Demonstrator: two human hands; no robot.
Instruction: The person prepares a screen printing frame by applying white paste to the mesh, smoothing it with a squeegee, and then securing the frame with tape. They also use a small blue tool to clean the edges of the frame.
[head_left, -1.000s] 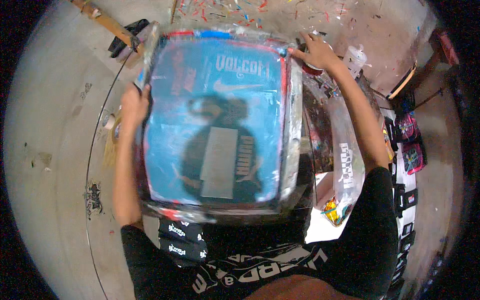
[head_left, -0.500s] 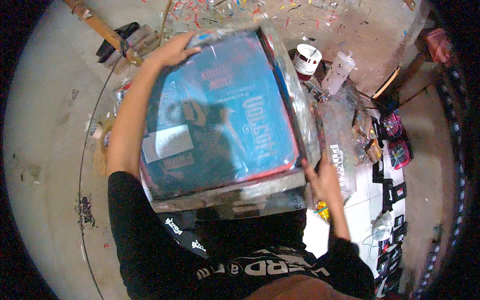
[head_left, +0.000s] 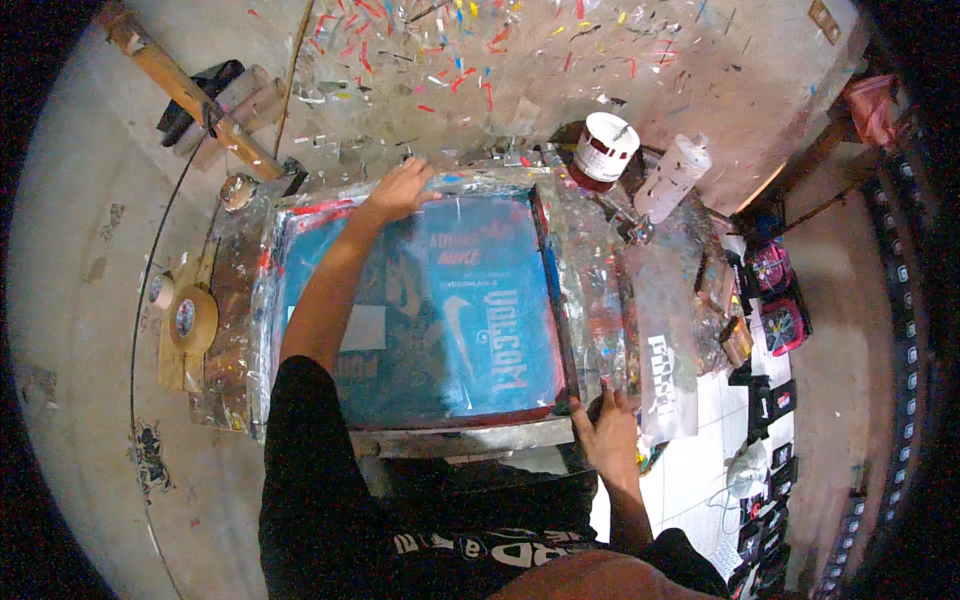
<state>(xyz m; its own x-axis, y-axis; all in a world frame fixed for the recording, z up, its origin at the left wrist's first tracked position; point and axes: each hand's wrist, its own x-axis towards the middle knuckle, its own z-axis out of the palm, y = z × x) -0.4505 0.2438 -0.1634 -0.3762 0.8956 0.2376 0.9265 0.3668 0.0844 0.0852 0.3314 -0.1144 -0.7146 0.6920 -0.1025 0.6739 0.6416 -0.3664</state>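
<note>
A screen printing frame (head_left: 470, 437) with blue mesh bearing several pale designs lies over the paint-stained work table. A pale rectangular patch shows on the left part of the mesh, partly behind my left forearm. My left hand (head_left: 403, 190) grips the far rim near its middle, fingers curled over the edge. At the near right corner, my right hand (head_left: 608, 430) holds the frame's side, thumb toward the mesh and fingers partly hidden. Just right of that hand is a clear plastic sheet (head_left: 672, 330) with white lettering.
Behind the frame's right corner stand a white tub (head_left: 606, 150) with dark red stains and a whitish bottle (head_left: 677, 175). Tape rolls (head_left: 190, 318) sit at the table's left edge. A wooden beam (head_left: 190, 85) crosses the far left. Dark printed pieces (head_left: 780, 400) lie on white tiles at right.
The frame has come down from a raised, tilted position and now lies flatter and squarer on the table. Both hands moved with it, keeping their holds.
</note>
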